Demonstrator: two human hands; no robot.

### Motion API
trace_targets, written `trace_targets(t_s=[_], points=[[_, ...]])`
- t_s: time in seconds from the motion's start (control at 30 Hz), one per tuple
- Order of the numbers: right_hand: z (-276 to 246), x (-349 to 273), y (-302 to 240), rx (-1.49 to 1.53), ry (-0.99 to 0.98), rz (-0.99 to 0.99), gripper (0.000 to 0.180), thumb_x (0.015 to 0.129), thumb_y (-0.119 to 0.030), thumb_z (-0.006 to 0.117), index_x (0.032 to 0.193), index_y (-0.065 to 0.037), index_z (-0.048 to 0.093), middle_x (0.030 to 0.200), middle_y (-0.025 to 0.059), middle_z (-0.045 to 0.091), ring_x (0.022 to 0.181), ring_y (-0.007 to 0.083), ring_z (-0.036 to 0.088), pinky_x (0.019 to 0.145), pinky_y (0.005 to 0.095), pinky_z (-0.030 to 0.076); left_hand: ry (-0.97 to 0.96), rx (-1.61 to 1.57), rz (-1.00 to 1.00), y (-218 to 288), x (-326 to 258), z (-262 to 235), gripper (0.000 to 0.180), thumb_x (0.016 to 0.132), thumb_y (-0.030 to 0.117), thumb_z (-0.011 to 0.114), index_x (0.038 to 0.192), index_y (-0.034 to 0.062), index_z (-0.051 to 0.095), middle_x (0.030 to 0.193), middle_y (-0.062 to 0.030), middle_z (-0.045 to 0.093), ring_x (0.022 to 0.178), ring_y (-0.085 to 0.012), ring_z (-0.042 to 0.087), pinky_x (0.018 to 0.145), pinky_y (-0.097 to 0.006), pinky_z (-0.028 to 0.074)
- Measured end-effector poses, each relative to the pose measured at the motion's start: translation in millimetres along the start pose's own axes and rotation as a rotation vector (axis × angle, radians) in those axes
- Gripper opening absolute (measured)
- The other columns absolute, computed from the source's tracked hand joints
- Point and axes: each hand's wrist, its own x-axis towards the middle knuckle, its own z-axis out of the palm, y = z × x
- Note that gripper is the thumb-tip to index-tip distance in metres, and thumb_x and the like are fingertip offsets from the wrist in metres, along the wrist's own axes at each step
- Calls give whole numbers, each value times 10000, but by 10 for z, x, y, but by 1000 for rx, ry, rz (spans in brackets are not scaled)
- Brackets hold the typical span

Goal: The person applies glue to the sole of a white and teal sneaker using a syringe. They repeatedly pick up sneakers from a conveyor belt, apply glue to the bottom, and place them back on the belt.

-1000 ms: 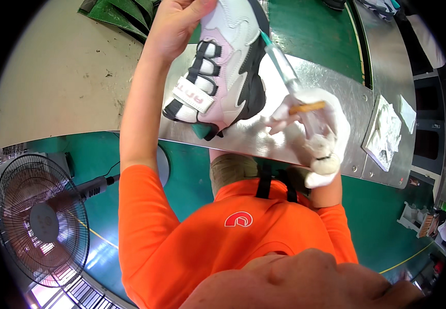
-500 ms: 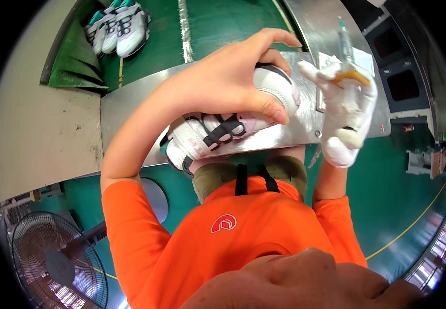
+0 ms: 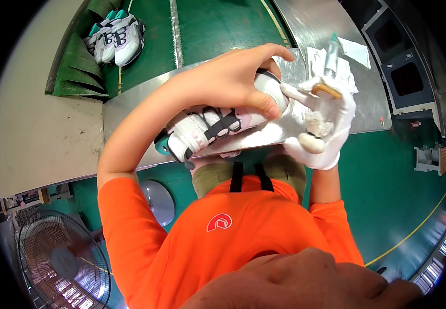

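Shoe (image 3: 198, 130), 1, grasped by the left fingers (image 3: 266, 104); 1 syringe (image 3: 331, 62) held in gloved right fingers (image 3: 298, 94).

The sneaker (image 3: 224, 127) was over the metal worktop (image 3: 370, 103), left of the syringe (image 3: 331, 61); beyond, to the left, other sneakers (image 3: 125, 41) stood on the conveyor belt (image 3: 220, 28).

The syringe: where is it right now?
In the head view, the syringe is right of centre in the gloved right hand, its green tip pointing up the picture, seen against white paper on the metal bench.
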Motion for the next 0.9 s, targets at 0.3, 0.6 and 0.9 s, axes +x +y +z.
trace_targets(t_s=[0.3, 0.6, 0.9], points=[[-304, -172, -51, 60, 269, 174, 900, 645, -81, 667, 1435, 18, 247, 1248, 146, 450, 1115, 415, 624, 944, 440, 503, 1034, -230, 117, -796, -632, -594, 467, 910, 188, 688, 1318, -2, 565, 1109, -111, 654, 984, -148, 624, 810, -266, 536], [-228, -574, 100, 65, 254, 357, 894, 652, 13, 662, 1453, -4, 264, 1247, 140, 462, 1127, 350, 610, 993, 467, 484, 548, -164, -727, -992, -1334, 553, 652, 930, 330, 656, 1406, -40, 409, 889, -164, 674, 721, -218, 669, 629, -313, 527], [313, -414, 449, 63, 130, 541, 779, 722, -33, 796, 1416, -49, 442, 1143, 76, 555, 1063, 182, 610, 921, 305, 489, 898, 270, -189, -894, -364, 178, 711, 748, 396, 802, 1169, -97, 509, 848, -133, 700, 775, -231, 692, 718, -350, 547]])
